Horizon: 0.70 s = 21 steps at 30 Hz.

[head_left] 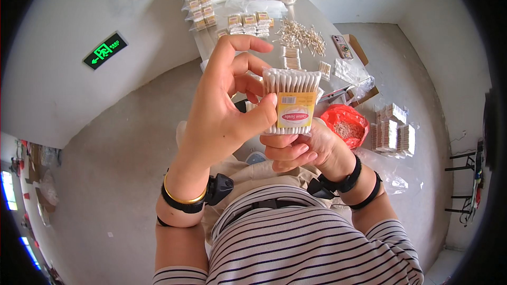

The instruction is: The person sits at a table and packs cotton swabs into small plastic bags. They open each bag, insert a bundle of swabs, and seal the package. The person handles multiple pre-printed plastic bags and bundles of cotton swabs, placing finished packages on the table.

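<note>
Upright in front of me is a clear pack of cotton swabs, with a yellow label across its middle and white tips along top and bottom. My left hand pinches its left edge, thumb in front and other fingers toward the back; the index finger is raised free above. Below, my right hand is closed at the pack's lower edge with fingers curled; its thumb is hidden behind the pack. Beyond it on the table, bundled swabs and a heap of loose cotton swabs lie.
Packed swabs line the back of the grey table, beside bagged stacks at the left. A phone lies on the right side. Right of my hands sit a red plastic bag of swabs and stacked packs.
</note>
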Each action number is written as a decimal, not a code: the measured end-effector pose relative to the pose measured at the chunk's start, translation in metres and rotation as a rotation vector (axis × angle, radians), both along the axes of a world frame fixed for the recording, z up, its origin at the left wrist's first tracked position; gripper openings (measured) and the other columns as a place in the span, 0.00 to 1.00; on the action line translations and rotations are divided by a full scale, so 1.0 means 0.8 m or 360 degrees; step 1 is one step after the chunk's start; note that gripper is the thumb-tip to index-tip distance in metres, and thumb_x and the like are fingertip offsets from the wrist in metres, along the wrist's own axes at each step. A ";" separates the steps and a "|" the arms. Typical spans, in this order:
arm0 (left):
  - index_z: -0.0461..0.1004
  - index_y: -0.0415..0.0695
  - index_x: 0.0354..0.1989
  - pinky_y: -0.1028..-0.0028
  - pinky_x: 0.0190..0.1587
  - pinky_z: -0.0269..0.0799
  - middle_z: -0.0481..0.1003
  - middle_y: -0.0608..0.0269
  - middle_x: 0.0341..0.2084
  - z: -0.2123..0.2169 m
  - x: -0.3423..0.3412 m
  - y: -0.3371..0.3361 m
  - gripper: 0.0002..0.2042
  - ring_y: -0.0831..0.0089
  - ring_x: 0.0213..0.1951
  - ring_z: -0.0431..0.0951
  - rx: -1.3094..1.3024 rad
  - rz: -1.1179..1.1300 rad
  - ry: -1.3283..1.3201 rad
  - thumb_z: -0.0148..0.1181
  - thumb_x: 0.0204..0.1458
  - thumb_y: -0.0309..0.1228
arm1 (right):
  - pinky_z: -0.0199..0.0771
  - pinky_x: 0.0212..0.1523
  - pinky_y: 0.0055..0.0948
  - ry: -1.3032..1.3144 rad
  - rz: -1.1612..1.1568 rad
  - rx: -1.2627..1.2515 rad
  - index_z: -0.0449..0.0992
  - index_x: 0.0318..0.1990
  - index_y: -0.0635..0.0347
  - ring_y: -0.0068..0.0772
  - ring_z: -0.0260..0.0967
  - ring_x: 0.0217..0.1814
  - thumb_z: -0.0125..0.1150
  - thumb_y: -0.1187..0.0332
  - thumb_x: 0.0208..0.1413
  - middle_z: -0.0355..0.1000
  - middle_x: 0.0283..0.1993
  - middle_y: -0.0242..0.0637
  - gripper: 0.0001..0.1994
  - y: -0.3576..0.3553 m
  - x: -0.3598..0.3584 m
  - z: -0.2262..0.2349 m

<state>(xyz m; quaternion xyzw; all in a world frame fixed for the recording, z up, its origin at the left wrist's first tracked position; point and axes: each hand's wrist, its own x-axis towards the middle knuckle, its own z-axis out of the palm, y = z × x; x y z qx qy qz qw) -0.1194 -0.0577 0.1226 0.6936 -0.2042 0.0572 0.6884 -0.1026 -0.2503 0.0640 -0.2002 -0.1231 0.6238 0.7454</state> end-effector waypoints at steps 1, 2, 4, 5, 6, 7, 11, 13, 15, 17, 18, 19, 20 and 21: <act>0.63 0.39 0.62 0.78 0.44 0.72 0.76 0.64 0.39 0.001 0.000 0.001 0.28 0.81 0.36 0.77 0.0030 -0.0018 0.0024 0.63 0.51 0.25 | 0.43 0.13 0.13 0.0008 -0.0002 -0.0011 0.60 0.21 0.47 0.09 0.47 0.08 0.47 0.52 0.72 0.55 0.14 0.19 0.23 -0.001 0.000 0.000; 0.64 0.39 0.60 0.78 0.44 0.72 0.76 0.64 0.39 0.001 0.001 0.001 0.27 0.81 0.37 0.77 0.0025 -0.0013 0.0019 0.63 0.51 0.26 | 0.43 0.13 0.13 -0.0003 -0.0001 -0.0008 0.60 0.21 0.47 0.09 0.47 0.08 0.47 0.52 0.72 0.55 0.14 0.19 0.23 -0.001 0.001 -0.001; 0.68 0.38 0.57 0.78 0.45 0.73 0.77 0.63 0.41 0.001 0.003 0.002 0.23 0.80 0.37 0.78 0.0014 -0.0004 0.0010 0.63 0.51 0.26 | 0.43 0.12 0.13 -0.0025 0.0000 -0.0004 0.61 0.21 0.47 0.09 0.47 0.08 0.48 0.52 0.71 0.55 0.14 0.20 0.23 -0.001 0.002 -0.003; 0.70 0.38 0.55 0.78 0.45 0.73 0.77 0.62 0.42 0.002 0.004 0.002 0.21 0.80 0.38 0.78 0.0037 -0.0021 -0.0007 0.62 0.52 0.26 | 0.43 0.12 0.13 -0.0049 -0.0008 -0.0005 0.61 0.21 0.48 0.09 0.47 0.08 0.48 0.53 0.71 0.55 0.14 0.20 0.23 -0.001 0.003 -0.002; 0.72 0.37 0.53 0.78 0.45 0.74 0.78 0.62 0.43 0.003 0.005 0.003 0.19 0.80 0.38 0.78 0.0059 -0.0039 -0.0025 0.62 0.52 0.26 | 0.42 0.12 0.13 -0.0073 -0.0017 -0.0007 0.61 0.21 0.48 0.09 0.47 0.08 0.49 0.53 0.71 0.55 0.14 0.20 0.23 -0.001 0.003 0.000; 0.74 0.37 0.51 0.77 0.45 0.74 0.78 0.61 0.44 0.004 0.006 0.003 0.17 0.80 0.38 0.78 0.0081 -0.0055 -0.0042 0.62 0.52 0.26 | 0.42 0.12 0.13 -0.0098 -0.0025 -0.0007 0.62 0.21 0.48 0.09 0.47 0.08 0.49 0.53 0.71 0.55 0.14 0.20 0.22 0.000 0.003 0.001; 0.77 0.36 0.47 0.77 0.46 0.75 0.80 0.59 0.46 0.001 0.004 0.005 0.13 0.80 0.39 0.79 0.0103 -0.0044 -0.0088 0.61 0.53 0.25 | 0.43 0.11 0.12 -0.0050 -0.0030 -0.0042 0.62 0.22 0.49 0.09 0.47 0.08 0.49 0.55 0.71 0.55 0.14 0.21 0.22 -0.001 0.004 0.000; 0.77 0.37 0.47 0.77 0.45 0.75 0.81 0.58 0.45 -0.001 0.002 0.007 0.13 0.80 0.39 0.79 0.0147 -0.0035 -0.0075 0.61 0.53 0.25 | 0.43 0.10 0.12 -0.0028 -0.0021 -0.0037 0.63 0.23 0.50 0.09 0.47 0.08 0.48 0.55 0.72 0.55 0.14 0.21 0.22 0.000 0.004 -0.002; 0.77 0.37 0.47 0.77 0.45 0.75 0.81 0.58 0.45 0.002 -0.002 0.008 0.13 0.80 0.39 0.79 0.0150 -0.0014 -0.0031 0.61 0.53 0.25 | 0.43 0.10 0.12 -0.0049 0.0002 -0.0016 0.63 0.23 0.50 0.10 0.46 0.08 0.48 0.55 0.72 0.55 0.14 0.21 0.22 0.000 0.005 -0.004; 0.77 0.37 0.46 0.78 0.44 0.75 0.81 0.58 0.45 0.001 -0.004 0.007 0.13 0.80 0.39 0.79 0.0140 0.0006 -0.0029 0.62 0.52 0.24 | 0.42 0.09 0.12 -0.0058 0.0021 0.0004 0.63 0.23 0.50 0.09 0.46 0.08 0.48 0.55 0.72 0.55 0.14 0.21 0.22 0.000 0.006 -0.007; 0.77 0.37 0.46 0.78 0.44 0.75 0.81 0.58 0.45 -0.001 -0.004 0.007 0.13 0.80 0.39 0.79 0.0129 0.0015 -0.0049 0.62 0.52 0.23 | 0.42 0.09 0.12 -0.0057 0.0028 0.0014 0.63 0.23 0.51 0.09 0.46 0.08 0.48 0.55 0.72 0.55 0.14 0.21 0.22 -0.001 0.007 -0.008; 0.77 0.37 0.46 0.78 0.43 0.74 0.81 0.58 0.45 -0.003 -0.004 0.006 0.12 0.80 0.39 0.79 0.0117 0.0023 -0.0069 0.62 0.51 0.23 | 0.41 0.09 0.12 -0.0057 0.0034 0.0023 0.63 0.23 0.51 0.09 0.46 0.08 0.48 0.55 0.72 0.55 0.14 0.21 0.22 -0.002 0.007 -0.009; 0.77 0.37 0.45 0.78 0.43 0.74 0.81 0.58 0.44 -0.003 -0.005 0.005 0.12 0.80 0.38 0.78 0.0151 0.0041 -0.0106 0.62 0.51 0.22 | 0.45 0.10 0.13 -0.0042 0.0024 0.0008 0.65 0.25 0.53 0.10 0.49 0.09 0.47 0.55 0.72 0.57 0.15 0.22 0.21 -0.004 0.010 -0.013; 0.77 0.37 0.45 0.78 0.43 0.74 0.81 0.59 0.44 -0.004 -0.007 0.004 0.12 0.80 0.38 0.78 0.0183 0.0056 -0.0143 0.62 0.51 0.22 | 0.50 0.11 0.14 -0.0027 0.0011 -0.0008 0.68 0.28 0.54 0.12 0.53 0.10 0.47 0.55 0.73 0.60 0.16 0.24 0.20 -0.008 0.013 -0.018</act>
